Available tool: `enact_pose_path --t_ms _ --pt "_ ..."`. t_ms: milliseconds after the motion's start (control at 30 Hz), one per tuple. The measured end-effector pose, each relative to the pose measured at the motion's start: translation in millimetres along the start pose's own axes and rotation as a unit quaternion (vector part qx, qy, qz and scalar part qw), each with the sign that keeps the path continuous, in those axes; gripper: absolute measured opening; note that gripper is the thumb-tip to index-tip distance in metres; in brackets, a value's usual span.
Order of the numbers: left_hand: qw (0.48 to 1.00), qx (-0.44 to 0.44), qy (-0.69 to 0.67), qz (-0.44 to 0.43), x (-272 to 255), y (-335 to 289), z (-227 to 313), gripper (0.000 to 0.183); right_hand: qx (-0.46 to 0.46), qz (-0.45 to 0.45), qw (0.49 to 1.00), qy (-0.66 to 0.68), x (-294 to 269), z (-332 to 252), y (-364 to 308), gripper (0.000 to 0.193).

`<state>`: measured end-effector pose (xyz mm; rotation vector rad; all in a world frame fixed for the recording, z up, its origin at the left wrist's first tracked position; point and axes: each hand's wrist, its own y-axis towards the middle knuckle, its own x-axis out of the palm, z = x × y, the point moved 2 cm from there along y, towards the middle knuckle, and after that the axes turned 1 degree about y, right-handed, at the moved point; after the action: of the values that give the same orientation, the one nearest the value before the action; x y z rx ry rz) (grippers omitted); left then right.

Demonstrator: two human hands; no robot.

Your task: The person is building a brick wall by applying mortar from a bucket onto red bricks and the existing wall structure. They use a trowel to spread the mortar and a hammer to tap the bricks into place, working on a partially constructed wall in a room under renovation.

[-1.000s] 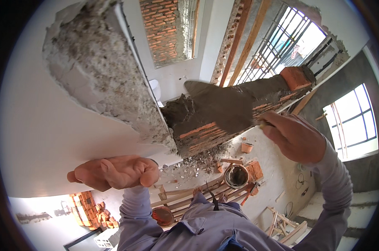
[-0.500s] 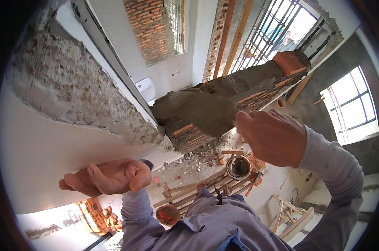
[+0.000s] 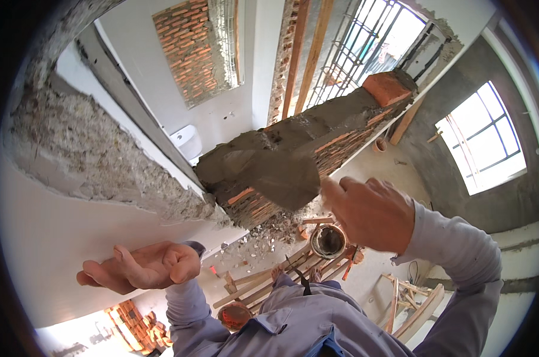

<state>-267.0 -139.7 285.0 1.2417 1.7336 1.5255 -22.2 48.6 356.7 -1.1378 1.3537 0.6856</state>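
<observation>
My right hand [image 3: 370, 211] is closed round the handle of a trowel, most of which the fingers hide. The trowel's wide grey blade [image 3: 290, 181] rests on or just above the wet mortar [image 3: 317, 128] along the top of a brick wall; contact is hard to make out. An orange brick [image 3: 388, 88] sits at the mortar's far right end. Off to the left, my left hand [image 3: 141, 265] hangs palm up beside the white wall, its fingers loosely bent and nothing in them.
A bucket of mortar [image 3: 328, 240] stands below on wooden planks [image 3: 251, 279], where my feet show. Another bucket [image 3: 235, 315] holds something reddish. Rubble [image 3: 263, 238] lies at the wall's foot. Stacked bricks [image 3: 129, 327] are at lower left, a wooden frame [image 3: 409, 303] lower right.
The whole view has shifted, so wall and hands appear farther left. Against the wall, the trowel blade has moved slightly toward me. My left hand keeps its pose.
</observation>
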Motion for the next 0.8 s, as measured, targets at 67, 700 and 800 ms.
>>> enact_pose_path --t_ms 67,700,800 --pt "1.0 -0.007 0.002 -0.002 -0.3 -0.9 1.3 0.076 0.032 0.019 0.999 -0.023 2.3 17.6 -1.7 0.015" --pt "0.999 -0.001 0.017 -0.046 -4.2 -0.3 0.8 0.074 0.003 0.003 1.0 -0.004 3.6 0.8 9.1 0.021" --pt "0.999 -0.005 0.019 -0.043 -3.4 0.6 2.8 0.073 0.039 0.021 0.998 -0.037 3.5 18.8 8.1 0.02"
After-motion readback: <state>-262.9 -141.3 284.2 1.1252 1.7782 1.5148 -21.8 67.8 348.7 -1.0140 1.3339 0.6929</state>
